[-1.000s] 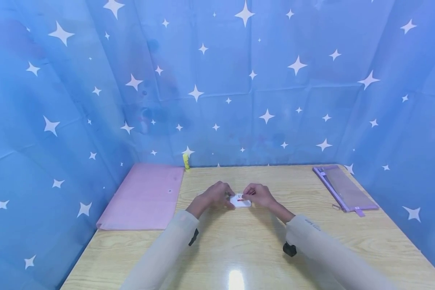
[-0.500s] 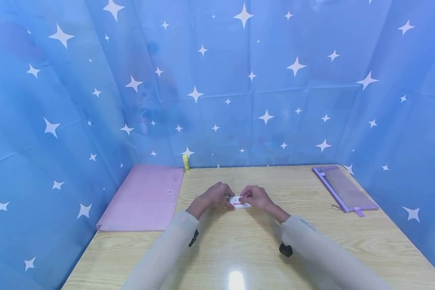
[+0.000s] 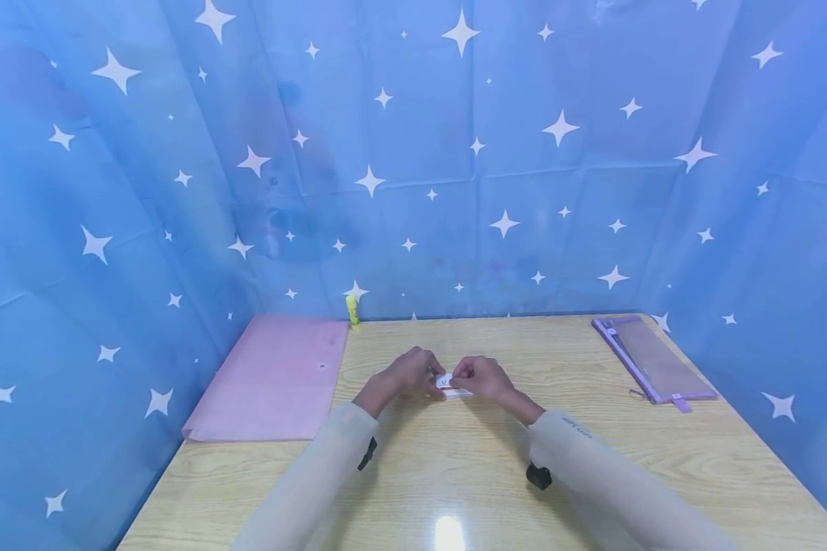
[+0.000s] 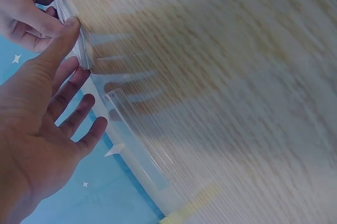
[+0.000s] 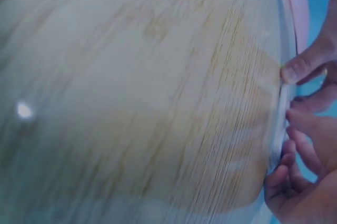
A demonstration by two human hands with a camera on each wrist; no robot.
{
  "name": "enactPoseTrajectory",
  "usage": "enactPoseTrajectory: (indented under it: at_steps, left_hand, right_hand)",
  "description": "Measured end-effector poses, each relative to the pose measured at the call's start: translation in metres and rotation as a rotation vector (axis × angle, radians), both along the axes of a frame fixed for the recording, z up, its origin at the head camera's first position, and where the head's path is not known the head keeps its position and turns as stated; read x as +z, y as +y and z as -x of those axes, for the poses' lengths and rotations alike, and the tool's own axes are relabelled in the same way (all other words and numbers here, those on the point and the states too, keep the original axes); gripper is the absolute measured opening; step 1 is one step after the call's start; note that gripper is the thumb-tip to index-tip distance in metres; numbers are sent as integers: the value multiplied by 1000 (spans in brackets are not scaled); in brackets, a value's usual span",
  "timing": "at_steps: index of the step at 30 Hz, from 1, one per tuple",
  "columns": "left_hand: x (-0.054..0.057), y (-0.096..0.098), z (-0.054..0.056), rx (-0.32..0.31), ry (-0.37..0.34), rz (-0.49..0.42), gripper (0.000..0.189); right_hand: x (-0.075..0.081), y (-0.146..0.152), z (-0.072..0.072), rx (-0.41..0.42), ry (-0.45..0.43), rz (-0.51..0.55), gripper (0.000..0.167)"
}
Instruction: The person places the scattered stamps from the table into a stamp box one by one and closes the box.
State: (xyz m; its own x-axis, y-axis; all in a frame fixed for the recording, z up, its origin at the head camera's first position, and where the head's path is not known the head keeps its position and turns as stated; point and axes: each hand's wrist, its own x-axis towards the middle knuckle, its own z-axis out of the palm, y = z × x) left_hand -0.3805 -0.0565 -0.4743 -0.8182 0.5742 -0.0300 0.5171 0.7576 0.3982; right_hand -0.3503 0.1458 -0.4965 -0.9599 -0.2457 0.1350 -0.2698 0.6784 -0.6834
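Note:
Near the middle of the table lies a small stack of white cards (image 4: 83,53), seen edge-on in the left wrist view. My left hand (image 3: 413,371) grips its left end, thumb at the near edge and fingers at the far one. On top, in the head view, a white card (image 3: 444,380) shows a small dark mark and a red stripe. The fingertips of my right hand (image 3: 485,377) pinch this card from the right and partly cover it. Both hands stand close together, with the stack between them.
A pink folder (image 3: 276,383) lies at the left of the wooden table (image 3: 413,482). Behind it stands a yellow glue stick (image 3: 353,310). A purple-edged mesh zip pouch (image 3: 661,360) lies at the back right. A blue star-patterned curtain (image 3: 427,153) surrounds the back and sides.
My right hand has moved a little to the left with the red-striped card, which now lies further over the stack's left part. My left hand has kept its hold.

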Motion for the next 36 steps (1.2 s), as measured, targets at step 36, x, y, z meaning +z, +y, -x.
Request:
enactPoseTrajectory:
  at_steps: [36]
  left_hand:
    - [-3,2,0,19,-8,-5,47]
  right_hand:
    - [0,-2,-1,-21,-13,-7,8]
